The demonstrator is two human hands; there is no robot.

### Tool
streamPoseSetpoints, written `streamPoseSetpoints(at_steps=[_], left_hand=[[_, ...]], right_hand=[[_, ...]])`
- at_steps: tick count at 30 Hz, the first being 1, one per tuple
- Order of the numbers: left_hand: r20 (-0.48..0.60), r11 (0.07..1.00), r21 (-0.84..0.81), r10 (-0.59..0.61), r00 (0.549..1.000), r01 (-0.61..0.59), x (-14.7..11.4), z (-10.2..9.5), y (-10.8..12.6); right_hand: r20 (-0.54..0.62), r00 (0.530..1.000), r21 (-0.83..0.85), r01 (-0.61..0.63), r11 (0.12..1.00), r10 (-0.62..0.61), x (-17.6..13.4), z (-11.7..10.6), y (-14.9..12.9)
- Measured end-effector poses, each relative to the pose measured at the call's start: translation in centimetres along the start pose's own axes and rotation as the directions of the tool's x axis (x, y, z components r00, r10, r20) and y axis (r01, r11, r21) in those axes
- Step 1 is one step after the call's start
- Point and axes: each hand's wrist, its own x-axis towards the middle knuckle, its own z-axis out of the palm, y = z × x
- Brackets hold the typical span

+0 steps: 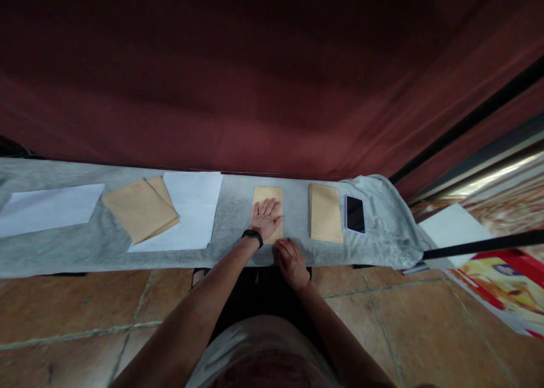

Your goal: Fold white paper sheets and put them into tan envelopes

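Observation:
A brown paper envelope point(268, 193) lies upright in front of me on the grey cloth. My left hand point(266, 217), with a black band at the wrist, rests flat on it with the fingers spread. At the envelope's lower right corner is my right hand point(292, 260), its fingers bent and close together; whether they pinch the paper's edge is hard to see. To the right sits a stack of brown envelopes point(326, 213). More brown envelopes point(141, 209) lie fanned out on the left, partly over white paper sheets point(193, 207).
A phone point(355, 214) lies right of the envelope stack. Another white sheet point(51, 207) is at the far left. The grey cloth point(232, 218) covers a narrow table against a dark red curtain point(255, 105). A red and yellow box point(505, 286) stands off the right end, near black bars.

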Motion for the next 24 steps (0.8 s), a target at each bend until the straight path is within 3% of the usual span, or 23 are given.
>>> streamPoseSetpoints(at_steps=[15,24], left_hand=[[-0.005,0.985,0.011,0.171,0.985,-0.171,-5.6,-0.2,0.9],[-0.017,0.994,0.032,0.105,0.994,-0.104,-7.9,-1.0,-0.4]], right_hand=[[-0.061,0.998,-0.048,-0.002,0.999,-0.001,0.1,0.4,-0.2],[-0.037,0.999,-0.039,-0.006,0.999,0.005,0.0,0.4,-0.2]])
